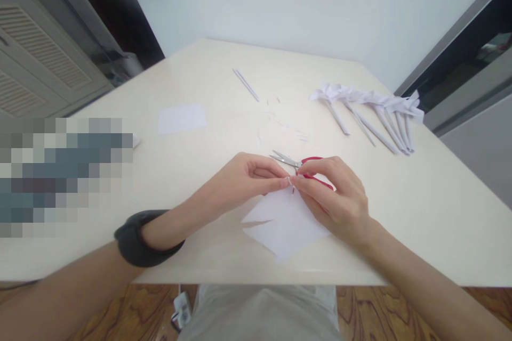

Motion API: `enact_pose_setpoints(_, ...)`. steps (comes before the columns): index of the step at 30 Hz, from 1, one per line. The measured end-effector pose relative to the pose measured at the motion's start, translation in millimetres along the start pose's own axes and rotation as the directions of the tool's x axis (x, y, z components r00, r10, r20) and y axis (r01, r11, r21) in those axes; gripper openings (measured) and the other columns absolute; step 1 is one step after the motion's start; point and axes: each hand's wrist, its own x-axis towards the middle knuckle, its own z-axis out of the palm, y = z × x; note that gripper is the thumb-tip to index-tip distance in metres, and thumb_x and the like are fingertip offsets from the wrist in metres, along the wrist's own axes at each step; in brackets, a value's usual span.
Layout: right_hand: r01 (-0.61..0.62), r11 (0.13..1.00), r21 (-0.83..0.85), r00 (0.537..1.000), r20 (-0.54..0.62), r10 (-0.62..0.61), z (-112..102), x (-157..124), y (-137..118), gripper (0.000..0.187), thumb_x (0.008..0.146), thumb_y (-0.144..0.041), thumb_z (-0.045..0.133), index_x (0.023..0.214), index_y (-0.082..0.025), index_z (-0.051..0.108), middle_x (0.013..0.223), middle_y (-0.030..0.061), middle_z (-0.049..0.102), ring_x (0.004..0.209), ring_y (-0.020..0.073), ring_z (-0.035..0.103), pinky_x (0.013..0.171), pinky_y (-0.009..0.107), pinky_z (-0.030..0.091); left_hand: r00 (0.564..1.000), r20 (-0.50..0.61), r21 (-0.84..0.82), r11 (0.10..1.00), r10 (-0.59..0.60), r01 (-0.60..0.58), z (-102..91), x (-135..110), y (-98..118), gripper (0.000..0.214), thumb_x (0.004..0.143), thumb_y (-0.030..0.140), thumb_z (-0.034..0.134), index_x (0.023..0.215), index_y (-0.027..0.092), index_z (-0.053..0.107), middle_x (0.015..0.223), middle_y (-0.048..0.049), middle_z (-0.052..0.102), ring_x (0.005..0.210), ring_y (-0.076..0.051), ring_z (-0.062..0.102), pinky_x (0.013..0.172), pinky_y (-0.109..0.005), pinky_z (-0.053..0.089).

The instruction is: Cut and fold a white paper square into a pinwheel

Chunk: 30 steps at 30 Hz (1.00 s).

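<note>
My left hand [260, 173], with a black band on the wrist, is closed in a pinch on a small white strip [288, 180]. Its fingertips almost meet those of my right hand [334, 192], also pinched closed. A thin reddish bit shows between the right fingertips; its kind is too small to tell. Below both hands lies a white paper sheet [282, 229] with a slit on its left side, partly covered by the right hand. Red-handled scissors [286, 159] lie just behind the fingers, blades apart and pointing left, their handles partly hidden by my right hand.
Folded white paper pieces with rolled stems [368, 101] lie in a row at the right. Thin white sticks [246, 85] are at the back, with paper scraps [284, 125] nearer. A white paper rectangle [182, 119] lies left. A pixelated patch hides the left edge.
</note>
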Motion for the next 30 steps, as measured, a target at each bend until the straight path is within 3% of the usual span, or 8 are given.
enact_pose_setpoints(3, 0.029, 0.999, -0.043, 0.999, -0.025, -0.03, 0.0, 1.0, 0.4, 0.016, 0.079, -0.008, 0.061, 0.089, -0.02, 0.06, 0.085, 0.0065, 0.066, 0.076, 0.0177, 0.059, 0.062, 0.031, 0.047, 0.998, 0.055, -0.027, 0.999, 0.033, -0.031, -0.4, 0.9, -1.8, 0.019, 0.072, 0.032, 0.07, 0.084, 0.018, 0.069, 0.087, -0.0026, 0.073, 0.084, -0.019, 0.067, 0.074, -0.026, 0.054)
enact_pose_setpoints(8, 0.04, 0.999, -0.029, 0.999, 0.0, -0.04, 1.2, 0.3, 0.5, 0.017, 0.078, -0.006, 0.062, 0.089, -0.018, 0.062, 0.087, 0.0081, 0.066, 0.077, 0.0184, 0.059, 0.063, 0.032, 0.048, 0.997, 0.038, 0.004, 0.998, 0.062, -0.062, -0.4, 0.8, -5.9, 0.017, 0.075, 0.034, 0.067, 0.084, 0.019, 0.067, 0.082, -0.0013, 0.072, 0.079, -0.016, 0.067, 0.068, -0.022, 0.053)
enact_pose_setpoints(15, -0.195, 0.952, 0.235, 0.98, 0.079, 0.181, -2.4, 3.0, -2.9, 0.013, 0.081, -0.01, 0.06, 0.091, -0.017, 0.063, 0.091, 0.0078, 0.061, 0.085, 0.0177, 0.057, 0.072, 0.032, 0.048, 0.998, 0.004, 0.057, 0.996, 0.066, -0.066, -0.8, -0.7, -5.3, 0.014, 0.076, 0.029, 0.066, 0.084, 0.018, 0.066, 0.082, -0.001, 0.072, 0.078, -0.015, 0.067, 0.065, -0.021, 0.052)
enact_pose_setpoints(20, -0.332, 0.892, 0.308, 0.94, 0.191, 0.284, -4.1, 7.1, -5.6, 0.009, 0.084, -0.015, 0.058, 0.092, -0.016, 0.06, 0.093, 0.0075, 0.058, 0.089, 0.0173, 0.055, 0.077, 0.031, 0.046, 0.99, -0.014, 0.161, 0.977, 0.144, -0.14, 2.7, -3.2, -5.3, 0.012, 0.079, 0.027, 0.063, 0.086, 0.019, 0.067, 0.083, 0.0001, 0.071, 0.08, -0.013, 0.066, 0.07, -0.019, 0.051)
enact_pose_setpoints(30, -0.47, 0.773, 0.425, 0.875, 0.336, 0.348, -3.0, 10.4, -3.7, 0.006, 0.081, -0.016, 0.063, 0.083, -0.017, 0.057, 0.092, 0.0038, 0.055, 0.089, 0.0142, 0.055, 0.078, 0.027, 0.044, 0.975, -0.046, 0.281, 0.939, 0.218, -0.197, 8.1, -9.1, 1.2, 0.013, 0.081, 0.03, 0.061, 0.089, 0.021, 0.06, 0.073, 0.0033, 0.07, 0.07, -0.011, 0.066, 0.062, -0.017, 0.049)
